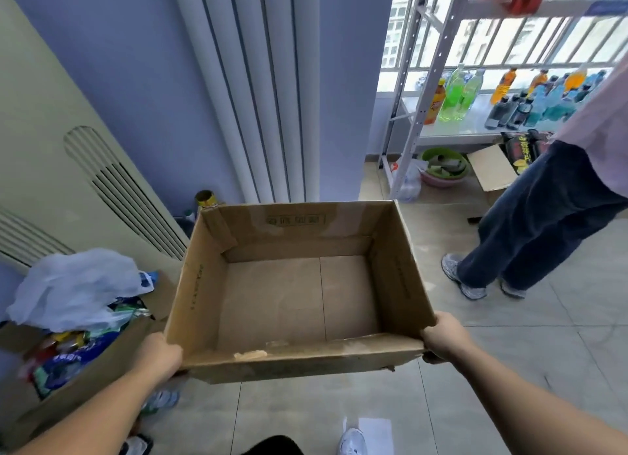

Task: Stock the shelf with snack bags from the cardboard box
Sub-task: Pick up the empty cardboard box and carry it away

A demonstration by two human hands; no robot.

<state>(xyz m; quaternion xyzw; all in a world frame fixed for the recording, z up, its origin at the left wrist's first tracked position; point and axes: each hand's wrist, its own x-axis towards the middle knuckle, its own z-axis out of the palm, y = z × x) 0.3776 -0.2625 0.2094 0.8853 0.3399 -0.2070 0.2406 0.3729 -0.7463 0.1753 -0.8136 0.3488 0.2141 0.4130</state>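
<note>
- left hand (159, 354) grips the near-left corner of the cardboard box (292, 230); right hand (443, 337) grips the near-right corner, fingers curled under the edge.
- box hangs between both hands, off the floor, open side up; no bags inside.
- judgement: box looks spent; lower it level with both hands together, clear of the feet.
- snack bags (68, 359) lie in a second box (85, 390) just outside the left hand, under a white plastic bag (74, 284).
- shelf (421, 91) stands well beyond the right hand, with bottles (455, 94) on it; another person (543, 216) stands there.
- pale tiled floor (509, 369) below; air conditioner (68, 148) beyond the left hand.
</note>
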